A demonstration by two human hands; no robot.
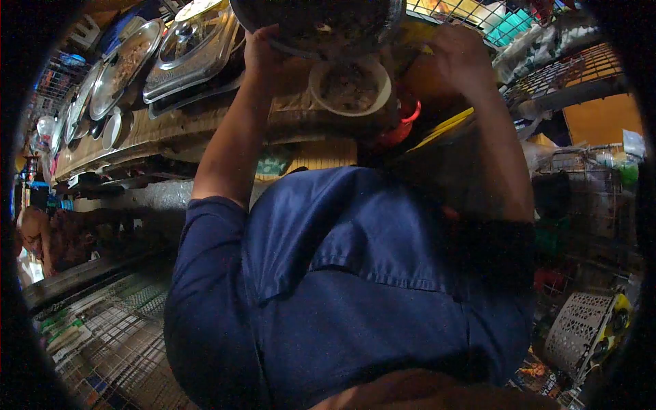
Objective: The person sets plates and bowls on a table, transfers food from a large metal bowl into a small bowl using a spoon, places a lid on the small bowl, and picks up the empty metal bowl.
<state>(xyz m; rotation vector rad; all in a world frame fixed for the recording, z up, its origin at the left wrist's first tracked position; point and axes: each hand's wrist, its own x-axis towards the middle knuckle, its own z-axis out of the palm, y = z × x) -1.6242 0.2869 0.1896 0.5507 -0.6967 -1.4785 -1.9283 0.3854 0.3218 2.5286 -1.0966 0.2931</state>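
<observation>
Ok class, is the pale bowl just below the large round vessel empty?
No, dark, chunky contents show inside the pale bowl.

Quantities, work area: one round dark vessel [290,50], one large pale bowl [387,90] and one red container [404,124]. Quantities, left side of the view: one small white bowl [112,128], one rectangular tray [179,86] and, on that tray, one clear lid [188,49]. Quantities, outer areas: one perforated grey panel [576,333] at lower right and one other person [42,232] at far left.
</observation>
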